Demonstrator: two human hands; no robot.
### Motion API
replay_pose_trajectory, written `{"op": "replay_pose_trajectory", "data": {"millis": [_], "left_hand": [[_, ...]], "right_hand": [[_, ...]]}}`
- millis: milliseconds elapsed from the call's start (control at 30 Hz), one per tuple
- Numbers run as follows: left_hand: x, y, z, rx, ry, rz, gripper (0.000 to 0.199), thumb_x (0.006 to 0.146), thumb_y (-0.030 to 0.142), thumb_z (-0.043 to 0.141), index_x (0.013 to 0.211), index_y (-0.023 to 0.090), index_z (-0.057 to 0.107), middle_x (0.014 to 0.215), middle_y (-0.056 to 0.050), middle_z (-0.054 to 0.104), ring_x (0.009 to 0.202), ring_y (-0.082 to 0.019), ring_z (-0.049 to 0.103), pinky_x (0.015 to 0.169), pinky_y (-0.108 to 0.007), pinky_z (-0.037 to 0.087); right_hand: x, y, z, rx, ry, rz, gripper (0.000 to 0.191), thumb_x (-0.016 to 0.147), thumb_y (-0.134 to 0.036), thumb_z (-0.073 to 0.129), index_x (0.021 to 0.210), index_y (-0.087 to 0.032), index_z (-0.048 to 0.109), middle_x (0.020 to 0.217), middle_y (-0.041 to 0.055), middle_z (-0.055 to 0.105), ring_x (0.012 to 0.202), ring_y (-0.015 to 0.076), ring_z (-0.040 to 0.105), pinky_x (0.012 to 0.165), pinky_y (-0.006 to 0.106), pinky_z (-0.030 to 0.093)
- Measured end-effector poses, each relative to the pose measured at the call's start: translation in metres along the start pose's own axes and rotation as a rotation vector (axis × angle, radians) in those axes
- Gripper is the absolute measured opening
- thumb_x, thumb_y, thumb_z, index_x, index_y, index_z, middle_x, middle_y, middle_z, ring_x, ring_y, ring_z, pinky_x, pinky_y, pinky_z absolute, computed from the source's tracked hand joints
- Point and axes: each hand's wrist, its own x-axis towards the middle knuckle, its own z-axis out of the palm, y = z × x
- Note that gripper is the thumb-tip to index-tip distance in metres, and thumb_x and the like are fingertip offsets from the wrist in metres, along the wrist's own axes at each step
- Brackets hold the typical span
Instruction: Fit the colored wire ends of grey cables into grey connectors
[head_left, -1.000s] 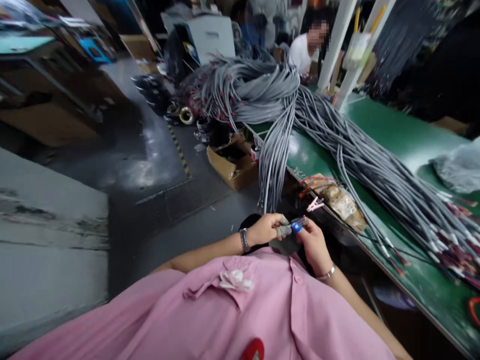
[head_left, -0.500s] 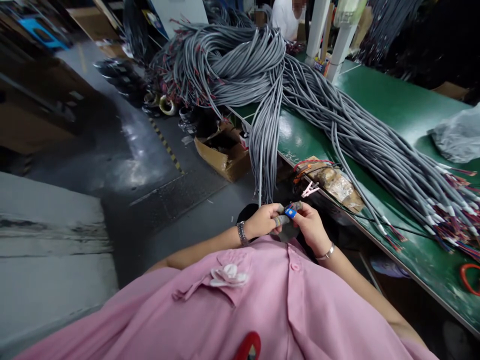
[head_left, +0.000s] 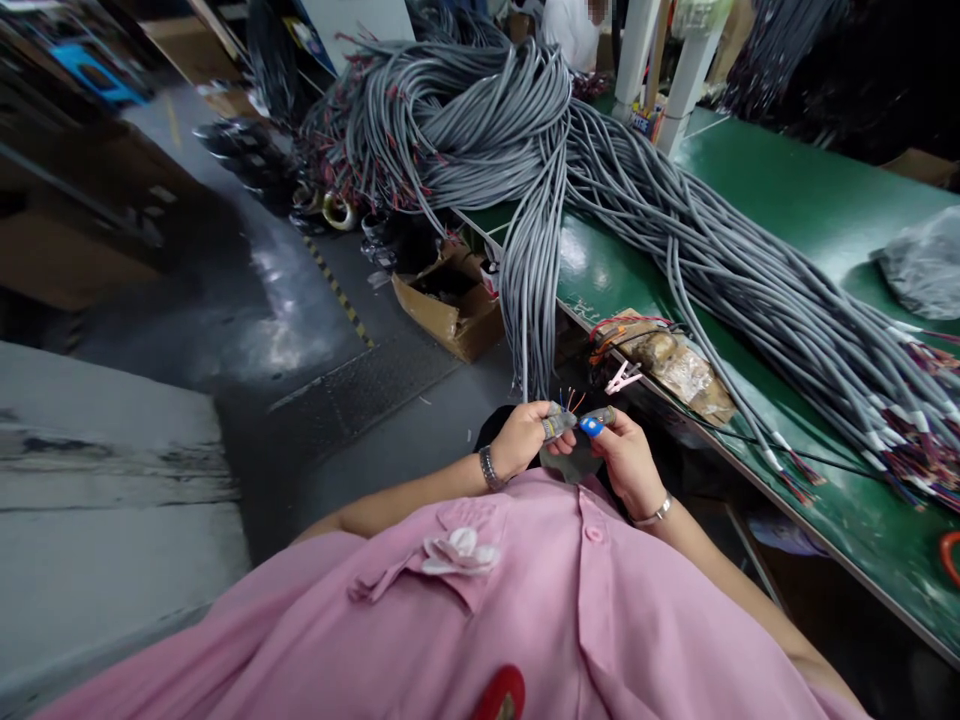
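Note:
Thin colored wires (head_left: pixel 573 400) fan upward from between the fingertips of my left hand (head_left: pixel 534 435), which is closed on them. My right hand (head_left: pixel 621 450) is pinched just to the right, its fingertips close to the wires; a blue covering shows on its thumb, and whatever it grips is too small to tell. Several fingertips on both hands wear grey covers. Beyond my hands hangs a bundle of grey cables (head_left: pixel 531 290), which drops over the edge of the green table (head_left: pixel 750 180).
A pink clip (head_left: pixel 622 377) and a taped brown bundle (head_left: pixel 679 370) lie at the table's near edge. More grey cables (head_left: pixel 750 260) stretch across the table. An open cardboard box (head_left: pixel 450 315) stands on the floor. A person in white (head_left: pixel 571 35) is at the back.
The colored wire ends now stand spread above my left fingertips, where they were hidden before. My right fingertips have shifted slightly right. The whole view has shifted a little.

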Motion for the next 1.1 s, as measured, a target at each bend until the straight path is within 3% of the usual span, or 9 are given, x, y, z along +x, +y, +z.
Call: {"op": "replay_pose_trajectory", "data": {"millis": [100,267,433,867,1100], "left_hand": [[0.0,0.001,0.002,0.018,-0.017,0.014,0.016,0.075,0.028,0.062,0.071,0.012,0.063,0.062,-0.004,0.066,0.05,-0.012,0.061,0.046,-0.02,0.039],[0.0,0.004,0.004,0.131,-0.111,0.031,0.022,0.078,0.032,0.062,0.067,0.012,0.063,0.061,-0.004,0.066,0.049,-0.009,0.058,0.044,-0.02,0.036],[-0.001,0.005,0.005,0.193,-0.176,0.027,0.027,0.079,0.038,0.064,0.069,0.013,0.064,0.061,-0.003,0.065,0.049,-0.009,0.057,0.045,-0.02,0.036],[-0.002,0.001,0.008,0.153,-0.058,0.028,0.031,0.081,0.041,0.062,0.071,0.012,0.065,0.063,-0.006,0.066,0.054,-0.013,0.062,0.049,-0.022,0.045],[-0.003,0.0,0.007,0.147,-0.045,0.049,0.028,0.079,0.038,0.065,0.07,0.013,0.062,0.061,-0.004,0.065,0.051,-0.011,0.06,0.047,-0.02,0.043]], "right_hand": [[-0.002,-0.003,-0.001,-0.055,-0.005,-0.045,0.021,0.072,-0.035,0.077,0.075,-0.019,0.063,0.064,-0.0043,0.053,0.055,0.0082,0.04,0.052,0.024,0.032],[-0.002,-0.016,0.004,-0.114,-0.098,-0.065,0.028,0.076,-0.041,0.073,0.095,-0.021,0.067,0.082,0.0014,0.064,0.066,0.0119,0.051,0.056,0.025,0.038],[0.002,-0.015,0.007,-0.08,-0.089,-0.039,0.024,0.074,-0.041,0.075,0.08,-0.019,0.067,0.068,-0.0006,0.059,0.057,0.0102,0.046,0.053,0.025,0.036],[-0.01,-0.02,0.023,0.096,0.022,-0.015,0.024,0.073,-0.041,0.074,0.071,-0.02,0.061,0.053,-0.0027,0.053,0.047,0.0097,0.043,0.046,0.025,0.035],[-0.003,-0.006,0.017,0.093,0.039,0.009,0.022,0.073,-0.038,0.076,0.072,-0.019,0.064,0.056,-0.0039,0.052,0.05,0.0082,0.04,0.049,0.024,0.033]]}}
